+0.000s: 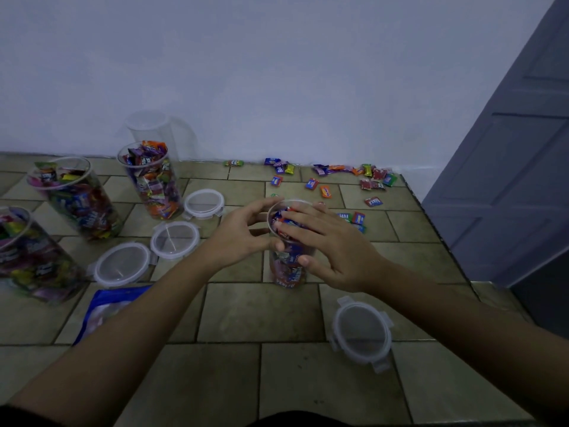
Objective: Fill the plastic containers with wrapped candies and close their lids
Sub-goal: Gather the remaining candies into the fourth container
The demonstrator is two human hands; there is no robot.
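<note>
A: Surface is tiled floor [261,312], white wall behind. Centre container [288,266] upright, clear plastic, packed with wrapped candies to the rim, lid off.

B: Hands?

A: Left hand [243,232] cupped against the container's left side near the rim, fingers curled round the wall. Right hand [326,241] laid flat over the mouth, fingers spread and pressing on the top candies, thumb down the right wall. Both touch it; neither closed into a fist.

B: Lids?

A: Four loose on the floor. One [361,332] near the right forearm; three left of the hands: [203,203], [175,240], [122,264].

B: Other containers?

A: Three filled ones far left, uncapped: [151,180], [74,198], [27,257]. An empty clear one [154,124] by the wall behind them.

B: Loose candy?

A: Scattered candies [348,177] along the wall beyond the hands, a few just right of the centre container. Blue bag [107,306] under the left forearm
</note>
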